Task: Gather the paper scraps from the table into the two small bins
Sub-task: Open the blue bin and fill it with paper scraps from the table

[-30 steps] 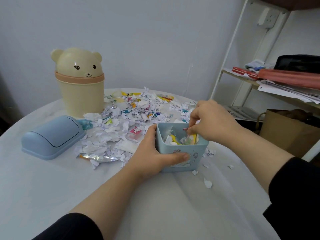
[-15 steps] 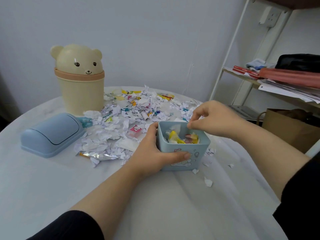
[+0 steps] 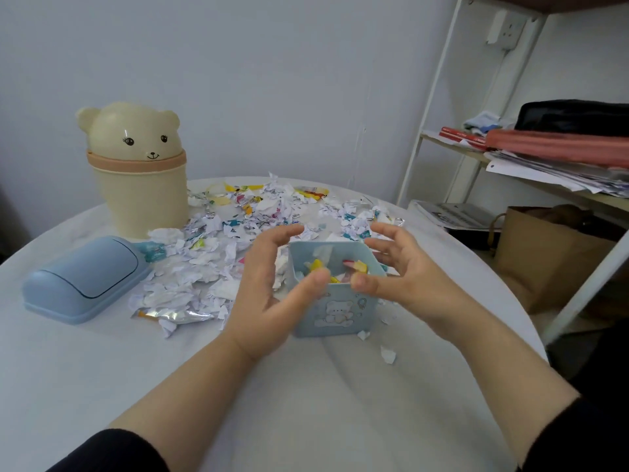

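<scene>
Off comes the left hand (image 3: 269, 298) from the front of the blue bin (image 3: 337, 315), and the right hand (image 3: 405, 281) has given up its pinch over the opening. Both now flank that bin, fingers spread and loosely curved, nothing held in either. Thumbs sit right at the near rim, but with the blur I cannot tell whether they touch it.

Inside the bin, yellow and white bits sit fairly close to the top. The big heap of paper scraps (image 3: 211, 260) lies behind the bin and off to its left, a foil wrapper (image 3: 170, 315) at the heap's near edge. A few stray scraps (image 3: 388, 354) lie just in front of the bin, to its right. Further left of it rests a blue lid (image 3: 85, 277), and beyond that stands the bear bin (image 3: 143, 195), its head-shaped top in place.

Danger here, I'd say: the bin looks light, so a careless squeeze or nudge could tip it across the table (image 3: 102, 386). Cramming more in could push scraps back over the rim.
</scene>
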